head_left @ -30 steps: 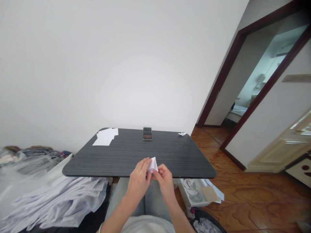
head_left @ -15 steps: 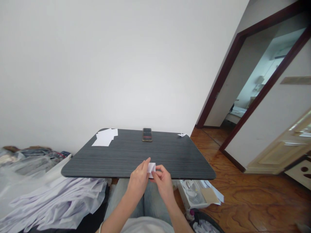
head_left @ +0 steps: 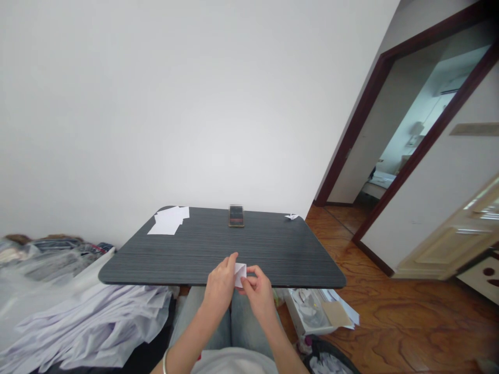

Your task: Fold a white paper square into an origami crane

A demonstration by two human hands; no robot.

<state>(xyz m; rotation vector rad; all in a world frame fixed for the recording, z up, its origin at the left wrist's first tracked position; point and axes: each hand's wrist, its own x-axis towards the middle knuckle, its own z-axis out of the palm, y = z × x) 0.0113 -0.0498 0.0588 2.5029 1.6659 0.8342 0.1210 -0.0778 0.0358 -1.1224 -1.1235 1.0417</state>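
Note:
A small folded piece of white paper (head_left: 240,274) is held between both hands just above the near edge of the dark wood-grain table (head_left: 202,249). My left hand (head_left: 219,286) pinches its left side, fingers closed on it. My right hand (head_left: 257,292) grips its right side with thumb and fingers. Much of the paper is hidden behind my fingers.
A stack of white paper sheets (head_left: 168,220) lies at the table's far left. A phone (head_left: 236,215) stands at the far middle, a small folded paper figure (head_left: 291,216) at the far right. Loose paper (head_left: 89,322) is piled at my left; a box (head_left: 312,309) and a doorway (head_left: 405,150) are right.
The folded paper has come down from a raised, open fan shape to a flatter fold nearer the table edge. Both hands moved slightly left and closer together.

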